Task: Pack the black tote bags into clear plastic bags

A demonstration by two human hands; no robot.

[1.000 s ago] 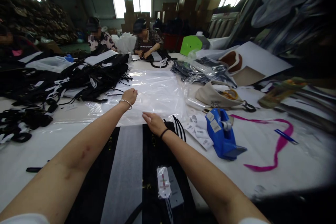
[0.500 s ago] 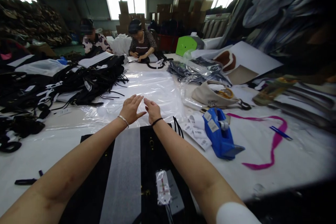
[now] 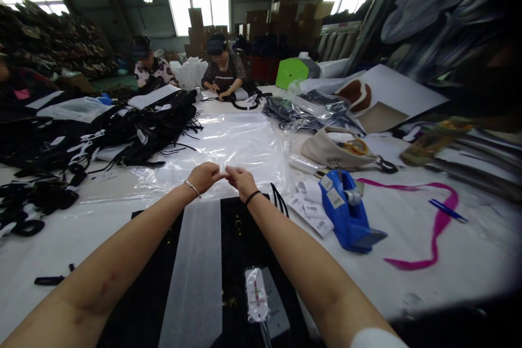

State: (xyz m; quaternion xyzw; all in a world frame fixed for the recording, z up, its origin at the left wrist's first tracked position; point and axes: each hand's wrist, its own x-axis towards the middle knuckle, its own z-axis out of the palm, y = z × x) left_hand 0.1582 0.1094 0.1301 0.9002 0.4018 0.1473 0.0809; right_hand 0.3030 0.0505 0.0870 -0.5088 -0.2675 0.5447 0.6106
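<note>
My left hand (image 3: pixel 205 177) and my right hand (image 3: pixel 242 181) meet at the near end of a stack of clear plastic bags (image 3: pixel 244 138). The fingers of both are closed in a pinch, with a thin bit of clear plastic showing between them. The fingertips partly hide how much plastic is held. Below my forearms lies a black bag (image 3: pixel 244 239) with gold-coloured buckles. A strip of white tissue paper (image 3: pixel 193 272) runs down its middle. A hang tag in clear wrap (image 3: pixel 256 294) and a grey card (image 3: pixel 277 310) rest on its right side.
Black bags with straps (image 3: pixel 163 119) are heaped at the left. To the right are a blue tape dispenser (image 3: pixel 346 212), barcode labels (image 3: pixel 312 209), a beige cap-like item (image 3: pixel 338 149), a magenta ribbon (image 3: pixel 438 223) and a blue pen (image 3: pixel 447 210). Co-workers (image 3: pixel 224 68) sit across the table.
My hands, open with fingers stretched out before, have closed into a pinch and come together a little nearer to me. The view has shifted slightly.
</note>
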